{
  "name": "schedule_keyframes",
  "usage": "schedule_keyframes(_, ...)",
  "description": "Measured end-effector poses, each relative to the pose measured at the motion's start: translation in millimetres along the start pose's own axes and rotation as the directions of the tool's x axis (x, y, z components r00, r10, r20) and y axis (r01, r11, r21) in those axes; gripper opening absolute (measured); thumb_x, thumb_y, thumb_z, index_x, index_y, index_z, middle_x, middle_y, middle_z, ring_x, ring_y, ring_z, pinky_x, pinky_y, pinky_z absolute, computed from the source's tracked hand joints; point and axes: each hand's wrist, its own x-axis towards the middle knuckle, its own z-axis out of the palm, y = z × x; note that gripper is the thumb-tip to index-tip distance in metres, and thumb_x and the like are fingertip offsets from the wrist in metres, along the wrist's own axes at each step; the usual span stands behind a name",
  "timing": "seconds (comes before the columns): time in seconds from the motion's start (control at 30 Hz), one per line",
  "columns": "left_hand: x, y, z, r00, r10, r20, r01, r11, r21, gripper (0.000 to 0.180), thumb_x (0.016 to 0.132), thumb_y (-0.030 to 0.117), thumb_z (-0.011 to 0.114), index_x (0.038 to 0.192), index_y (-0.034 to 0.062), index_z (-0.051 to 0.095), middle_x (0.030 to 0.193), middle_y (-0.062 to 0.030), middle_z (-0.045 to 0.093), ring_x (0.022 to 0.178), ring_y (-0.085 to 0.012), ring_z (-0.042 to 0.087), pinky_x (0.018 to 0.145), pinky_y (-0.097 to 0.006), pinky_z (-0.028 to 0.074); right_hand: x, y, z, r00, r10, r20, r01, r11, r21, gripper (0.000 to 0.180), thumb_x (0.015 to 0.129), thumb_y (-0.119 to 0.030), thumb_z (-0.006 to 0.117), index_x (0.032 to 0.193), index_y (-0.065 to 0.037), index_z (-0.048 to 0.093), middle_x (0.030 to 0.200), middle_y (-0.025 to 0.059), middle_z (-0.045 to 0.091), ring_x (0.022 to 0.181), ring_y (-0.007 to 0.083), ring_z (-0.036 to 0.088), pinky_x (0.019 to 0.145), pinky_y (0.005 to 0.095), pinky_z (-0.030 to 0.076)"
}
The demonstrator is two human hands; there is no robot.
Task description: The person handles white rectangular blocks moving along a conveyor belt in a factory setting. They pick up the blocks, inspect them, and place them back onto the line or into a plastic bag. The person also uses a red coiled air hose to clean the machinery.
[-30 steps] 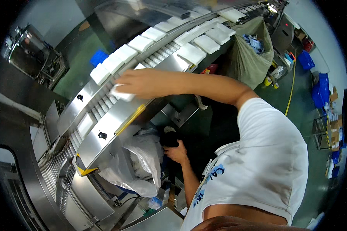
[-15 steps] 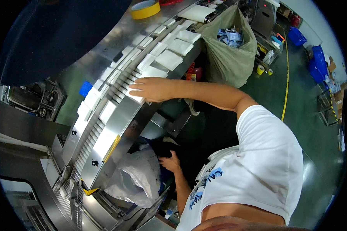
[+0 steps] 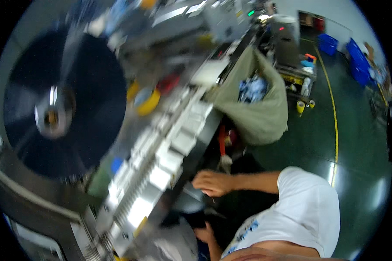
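Note:
My right hand (image 3: 213, 183) hangs off the near side of the conveyor (image 3: 140, 209), touching no packet. Its fingers are curled in, and whatever may lie inside them is hidden. Lower down, my left hand (image 3: 204, 233) is beside a clear plastic bag (image 3: 172, 245), thumb apart from the fingers, with nothing visible in it. Flat white packets (image 3: 183, 141) lie in rows along the conveyor's near ledge. More white pieces (image 3: 144, 143) line its far side. Motion smears the conveyor and the packets.
A large green cloth sack (image 3: 259, 124) holding blue crumpled pieces stands at the conveyor's far end. Yellow tape rolls (image 3: 148, 102) sit on the metal table. A big dark disc (image 3: 96, 130) stands at the left. Blue bins (image 3: 328, 45) are far right.
My right hand has drawn back from the white packets and its fingers have curled. The view has swung, bringing the whole dark disc into sight. My left hand stays near the plastic bag.

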Motion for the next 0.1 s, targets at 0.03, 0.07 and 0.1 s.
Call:
schedule_keyframes(0.03,3.6,4.1,-4.5,0.991,-0.076,0.106,0.069,0.996,0.065,0.115,0.079,0.075,0.071,0.153,-0.0077,0.039,0.150,-0.0308,0.049,0.129,-0.0461,0.056,0.103,-0.058,0.049,-23.9,4.9,-8.0,0.991,0.134,0.031,-0.131,0.988,-0.083,0.044,0.093,-0.012,0.069,0.135,0.000,0.058,0.131,0.0180,0.061,0.125,0.0371,0.055,0.109,0.0501,0.045)
schedule_keyframes(0.07,-3.8,5.2,-7.5,0.987,-0.118,0.106,0.115,0.993,0.029,0.120,0.078,0.079,0.067,0.154,-0.0082,0.037,0.152,-0.0314,0.047,0.128,-0.0466,0.057,0.104,-0.065,0.046,-49.6,11.3,-15.0,0.979,0.195,-0.058,-0.200,0.973,-0.118,0.041,0.095,-0.013,0.068,0.132,0.000,0.059,0.125,0.0178,0.062,0.121,0.0365,0.056,0.106,0.0474,0.046)
schedule_keyframes(0.1,13.6,29.1,-6.3,0.995,-0.061,0.084,0.059,0.998,0.028,0.120,0.078,0.079,0.067,0.154,-0.0082,0.037,0.152,-0.0314,0.047,0.128,-0.0466,0.057,0.104,-0.065,0.046,-74.6,21.2,-23.1,0.940,0.339,-0.038,-0.340,0.922,-0.183,0.037,0.096,-0.014,0.067,0.130,-0.001,0.060,0.125,0.0177,0.063,0.119,0.0364,0.057,0.105,0.0473,0.047)
